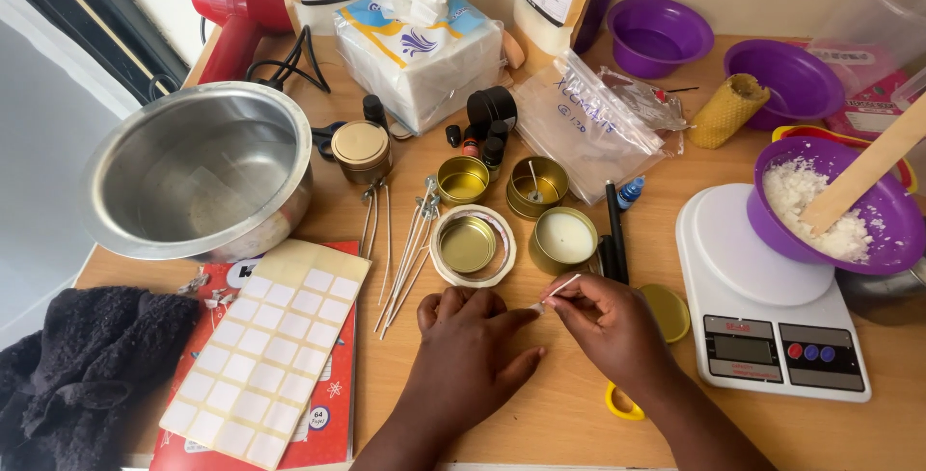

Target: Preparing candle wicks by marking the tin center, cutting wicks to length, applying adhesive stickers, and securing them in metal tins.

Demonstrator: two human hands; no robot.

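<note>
Head view looks down at two hands on a wooden bench [540, 403]. Right hand [612, 326] pinches a thin white candle wick [558, 290] between its fingers [564, 309], near the wick's small metal base. Left hand [473, 341] lies just beside it, fingers loosely curled, and I cannot tell if they touch the wick. Just past the fingertips sits a gold tin of white wax [564, 239]. Beside that is an empty tin inside a tape roll [472, 244]. More wicks [405, 254] lie to the left of the fingers.
</note>
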